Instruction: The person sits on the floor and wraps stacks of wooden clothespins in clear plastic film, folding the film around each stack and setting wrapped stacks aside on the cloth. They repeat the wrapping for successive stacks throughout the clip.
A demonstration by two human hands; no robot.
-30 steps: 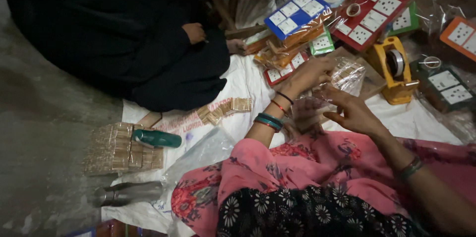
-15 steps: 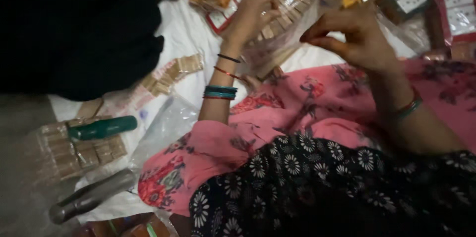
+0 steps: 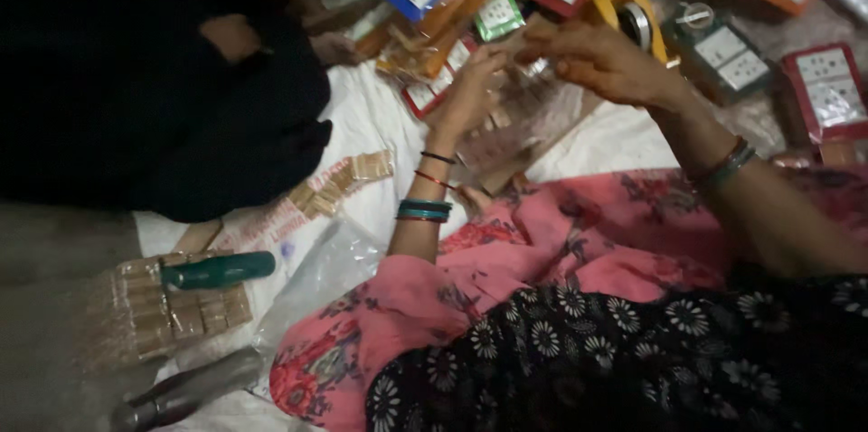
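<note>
Dim light falls on a grey floor (image 3: 45, 242) under a white sheet (image 3: 371, 125).

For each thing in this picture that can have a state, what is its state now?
left hand: raised, fingers on the clear packet.
right hand: pinching the same packet from above.
clear packet: held up between both hands, off the cloth.
green-handled tool: lying flat on a brown bundle.
yellow tape dispenser: standing, untouched.
</note>
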